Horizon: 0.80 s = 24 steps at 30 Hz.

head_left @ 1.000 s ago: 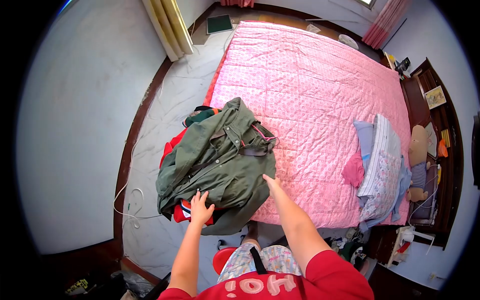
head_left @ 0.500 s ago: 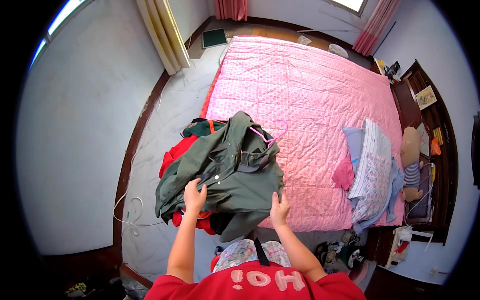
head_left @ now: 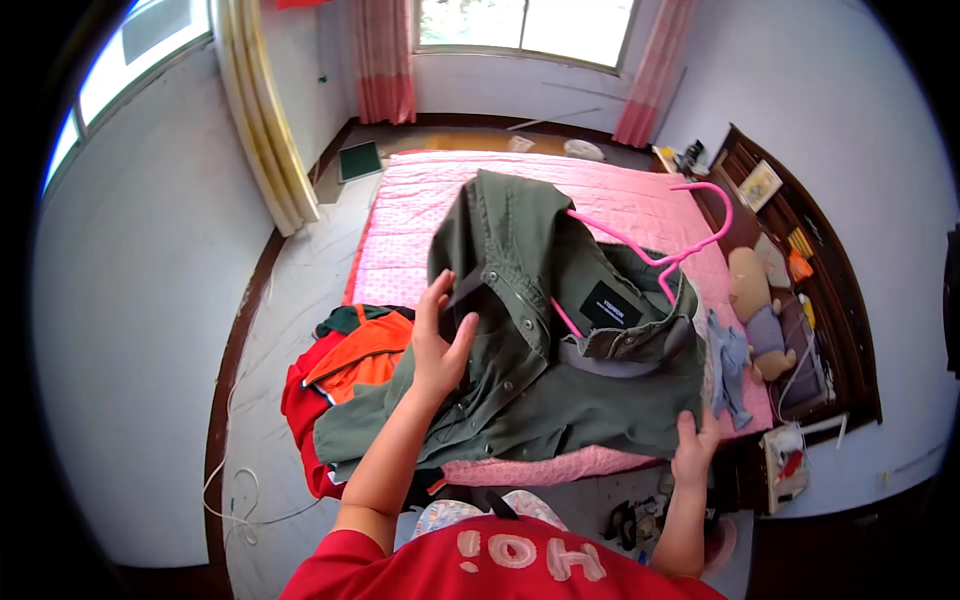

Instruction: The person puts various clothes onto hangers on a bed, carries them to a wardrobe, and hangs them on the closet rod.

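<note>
A dark green jacket (head_left: 530,400) is raised above the bed, its collar facing up and a dark label showing inside. A pink hanger (head_left: 690,250) sits in its neck, with the hook pointing to the upper right. My right hand (head_left: 695,445) grips the jacket's lower right edge between thumb and fingers. At the jacket's left front, near the buttons, my left hand (head_left: 440,345) has its fingers and thumb apart against the cloth. Orange clothing (head_left: 365,360) and red clothing (head_left: 305,400) lie in a pile at the bed's left corner, partly under the jacket.
The bed has a pink quilt (head_left: 410,220). A plush toy (head_left: 765,315) lies by the dark wooden headboard (head_left: 835,340) at the right, near light blue cloth (head_left: 730,365). A white cable (head_left: 240,500) runs along the floor at the left.
The jacket and its hanger have been lifted off the pile toward the camera and to the right, uncovering orange clothing. My right hand moved right with the jacket's edge. The view has tilted up.
</note>
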### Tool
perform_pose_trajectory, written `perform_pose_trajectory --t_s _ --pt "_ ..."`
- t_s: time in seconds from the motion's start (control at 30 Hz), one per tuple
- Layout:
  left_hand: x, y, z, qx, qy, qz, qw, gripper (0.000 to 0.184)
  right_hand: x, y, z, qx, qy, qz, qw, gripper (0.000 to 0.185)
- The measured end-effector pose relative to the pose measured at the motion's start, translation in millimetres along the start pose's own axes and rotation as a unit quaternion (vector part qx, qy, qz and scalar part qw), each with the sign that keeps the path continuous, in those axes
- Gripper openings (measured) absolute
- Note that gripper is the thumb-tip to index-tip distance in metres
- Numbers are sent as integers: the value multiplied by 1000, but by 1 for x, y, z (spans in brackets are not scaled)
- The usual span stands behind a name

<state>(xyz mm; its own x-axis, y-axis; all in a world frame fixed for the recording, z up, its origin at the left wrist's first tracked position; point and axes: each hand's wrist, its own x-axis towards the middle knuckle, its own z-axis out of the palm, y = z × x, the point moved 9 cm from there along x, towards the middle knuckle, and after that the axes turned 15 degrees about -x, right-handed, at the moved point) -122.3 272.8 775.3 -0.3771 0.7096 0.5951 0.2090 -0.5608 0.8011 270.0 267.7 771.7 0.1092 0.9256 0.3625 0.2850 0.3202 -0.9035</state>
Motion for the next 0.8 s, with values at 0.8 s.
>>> perform_pose_trajectory --t_s 0.8 --pt "-56 170 283 120 -188 223 949 71 -77 3 -299 39 61 12 997 52"
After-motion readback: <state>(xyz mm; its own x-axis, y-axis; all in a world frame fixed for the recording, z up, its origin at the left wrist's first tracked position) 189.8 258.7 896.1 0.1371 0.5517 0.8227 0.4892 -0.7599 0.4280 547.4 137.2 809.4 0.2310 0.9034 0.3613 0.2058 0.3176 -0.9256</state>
